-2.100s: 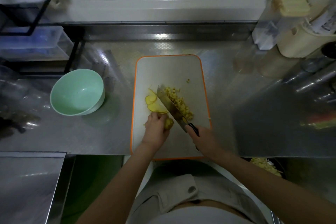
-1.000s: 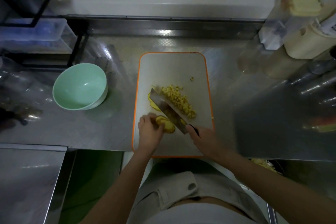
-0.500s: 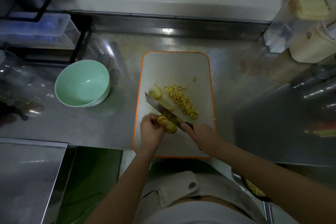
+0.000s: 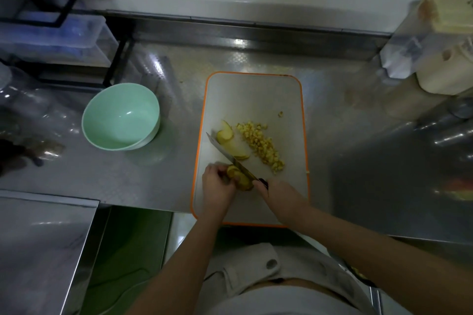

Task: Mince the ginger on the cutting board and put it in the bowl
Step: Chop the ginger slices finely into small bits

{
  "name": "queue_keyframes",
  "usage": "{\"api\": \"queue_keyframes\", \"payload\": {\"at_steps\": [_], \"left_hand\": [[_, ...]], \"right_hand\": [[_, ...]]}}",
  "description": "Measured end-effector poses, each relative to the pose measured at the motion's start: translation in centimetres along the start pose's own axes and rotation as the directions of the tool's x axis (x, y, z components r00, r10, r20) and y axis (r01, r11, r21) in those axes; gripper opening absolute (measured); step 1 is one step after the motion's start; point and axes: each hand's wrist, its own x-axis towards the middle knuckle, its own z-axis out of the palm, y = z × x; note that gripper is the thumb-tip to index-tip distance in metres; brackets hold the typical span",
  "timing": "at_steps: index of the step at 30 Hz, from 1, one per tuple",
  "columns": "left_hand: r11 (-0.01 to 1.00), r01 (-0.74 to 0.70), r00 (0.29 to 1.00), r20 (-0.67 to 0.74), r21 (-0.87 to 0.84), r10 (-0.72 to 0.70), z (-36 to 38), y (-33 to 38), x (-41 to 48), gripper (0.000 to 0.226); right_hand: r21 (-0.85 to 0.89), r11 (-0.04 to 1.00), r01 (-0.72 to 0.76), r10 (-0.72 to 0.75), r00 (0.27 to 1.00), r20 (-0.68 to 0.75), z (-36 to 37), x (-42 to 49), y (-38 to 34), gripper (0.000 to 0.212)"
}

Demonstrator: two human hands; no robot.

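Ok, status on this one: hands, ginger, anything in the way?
Left hand holds ginger chunk; right hand holds knife, blade across it. Diced pile, slices on cutting board; bowl empty. Nothing blocking.

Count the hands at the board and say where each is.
2. The left hand holds the ginger piece near the board's near-left edge; the right hand grips the knife just right of it.

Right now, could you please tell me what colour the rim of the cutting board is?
Orange, round the white rectangular cutting board; the head view shows it clearly.
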Motion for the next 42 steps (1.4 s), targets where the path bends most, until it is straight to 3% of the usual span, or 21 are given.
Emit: {"api": "queue_keyframes", "payload": {"at_steps": [9,14,17,26,31,40,42], "left_hand": [[0.999,-0.037,0.998,0.054,0.03,0.035,-0.1,-0.7,0.0,0.021],[1.0,-0.018,0.998,0.064,0.005,0.017,0.0,-1.5,0.3,0.034],[0.999,-0.028,0.997,0.076,-0.038,0.031,-0.2,-1.6,0.3,0.03],[0.995,0.005,0.998,0.067,-0.099,0.001,-0.5,-0.8,-0.1,0.023],[0.998,-0.012,0.999,0.048,-0.062,0.015,-0.4,-0.9,0.1,0.034],[0.995,-0.005,0.999,0.037,-0.097,0.009,0.0,-1.3,0.2,0.018],[0.996,0.002,1.0,0.031,-0.091,0.001,0.2,-1.8,0.3,0.023]], "right_hand": [[0.083,0.995,0.062,-0.057,0.996,-0.062,-2.0,1.1,1.6,0.045],[0.045,0.994,0.102,-0.096,0.988,-0.12,-2.0,0.9,0.8,0.045],[0.032,0.986,0.164,-0.157,0.975,-0.155,-2.1,0.4,0.3,0.045],[0.009,0.994,0.113,-0.112,0.991,-0.069,-1.7,-0.1,0.2,0.052],[-0.015,0.996,0.088,-0.089,0.995,-0.038,-1.6,-0.3,0.1,0.05],[-0.09,0.994,0.068,-0.07,0.997,-0.021,-1.1,-0.2,-0.2,0.058],[-0.073,0.995,0.063,-0.064,0.998,-0.014,-0.9,-0.4,-0.3,0.055]]}}
